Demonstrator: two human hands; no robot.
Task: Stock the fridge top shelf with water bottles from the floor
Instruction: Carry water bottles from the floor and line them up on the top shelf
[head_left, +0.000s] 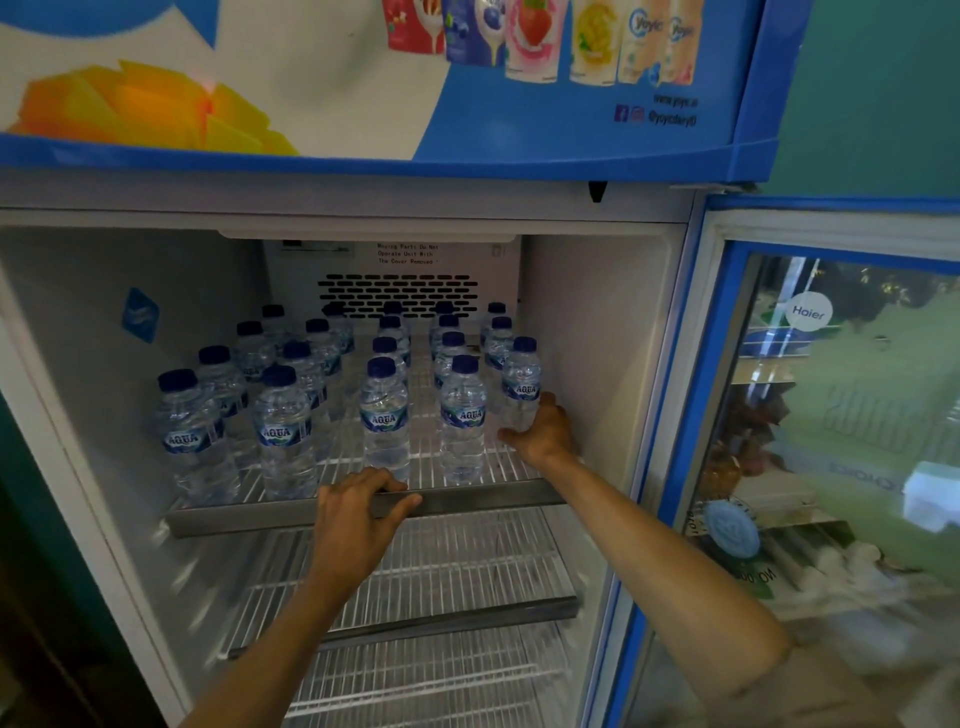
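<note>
The fridge's top shelf (234, 512), a white wire rack with a grey front rail, carries several clear Aqua water bottles with dark blue caps, standing upright in rows. My right hand (543, 431) reaches into the shelf's right side and wraps around the base of the rightmost water bottle (521, 382), which stands on the rack by the right wall. My left hand (358, 512) rests on the front rail near its middle, fingers curled over the edge. Two more bottles (385, 415) (462, 415) stand in the front row just left of the held one.
The glass fridge door (831, 415) hangs open to the right. Two lower wire shelves (441, 587) hold nothing. A vent grille (397, 293) sits on the back wall. The blue and white advertising header (363, 78) overhangs the opening. A gap runs between the bottle rows.
</note>
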